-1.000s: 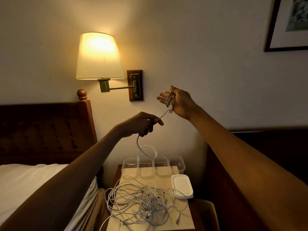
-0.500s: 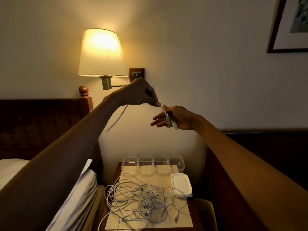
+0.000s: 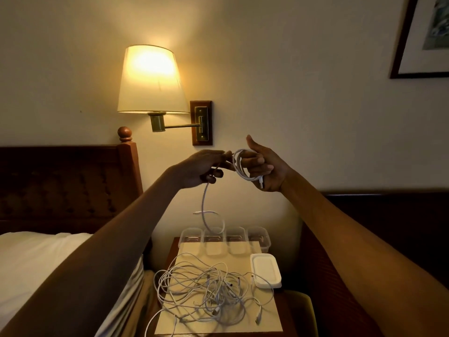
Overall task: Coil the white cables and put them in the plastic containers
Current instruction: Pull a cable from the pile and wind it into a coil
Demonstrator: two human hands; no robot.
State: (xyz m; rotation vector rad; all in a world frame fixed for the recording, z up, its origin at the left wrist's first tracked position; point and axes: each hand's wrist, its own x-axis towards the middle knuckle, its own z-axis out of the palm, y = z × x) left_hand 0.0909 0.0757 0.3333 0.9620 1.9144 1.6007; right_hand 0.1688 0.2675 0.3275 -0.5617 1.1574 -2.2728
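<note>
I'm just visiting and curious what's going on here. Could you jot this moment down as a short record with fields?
activity: coiling one white cable in the air
right hand: loops of the cable wound around its fingers
left hand: feeds the hanging tail
loose cables: tangled pile on the nightstand
containers: four clear ones in a row at the back, contents unclear
lids: white stack right of the pile
lamp: lit, on the wall
</note>
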